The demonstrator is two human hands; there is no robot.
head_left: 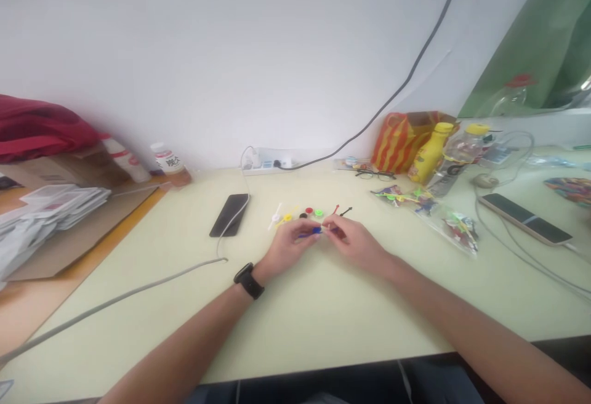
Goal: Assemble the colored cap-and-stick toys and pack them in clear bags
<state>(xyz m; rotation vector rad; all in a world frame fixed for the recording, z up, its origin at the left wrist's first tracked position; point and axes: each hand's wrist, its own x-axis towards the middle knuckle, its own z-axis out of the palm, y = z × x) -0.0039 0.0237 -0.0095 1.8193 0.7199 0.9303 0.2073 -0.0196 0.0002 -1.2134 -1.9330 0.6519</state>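
Observation:
Close together over the middle of the table (138,330), my two hands meet at a small blue plastic piece (316,230). My left hand (292,242), with a black watch on its wrist, pinches the blue piece between thumb and fingers. The fingertips of my right hand (347,236) are pinched at its right end, where a small pale bit shows; what exactly they grip is too small to name. Just beyond the hands lie white (276,216), yellow (287,217), red (309,210), green (318,212) and black (303,215) small plastic parts, plus a red arrow-shaped piece (336,209) and a black one (346,210).
A dark phone (229,215) with a cable across it lies left of the hands. Plastic bags of coloured parts (455,228), glasses (375,175), a yellow bottle (430,154) and another phone (525,218) are to the right. A power strip (272,160) sits at the wall.

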